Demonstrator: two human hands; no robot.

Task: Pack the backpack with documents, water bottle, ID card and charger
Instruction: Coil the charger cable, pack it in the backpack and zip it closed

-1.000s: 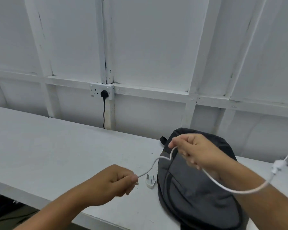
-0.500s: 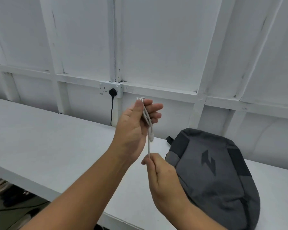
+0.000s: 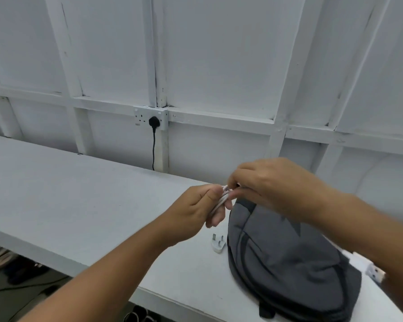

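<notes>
The left hand (image 3: 200,205) grips a white charger cable (image 3: 222,199) folded into a short bundle, with the thumb pressed on top and the fingers curled beneath. The right hand (image 3: 272,184) meets it from the other side, its curled fingertips pinching the bundle's upper end, though blur hides the exact hold. Both hands hover just above the top edge of a dark grey fabric backpack (image 3: 286,261), which lies flat on the long white table (image 3: 79,194). Just beside the bag's left edge lies a small white three-pin plug adapter (image 3: 218,244), prongs up. On the wall behind, a white double wall socket (image 3: 140,116) holds a black plug (image 3: 153,122).
</notes>
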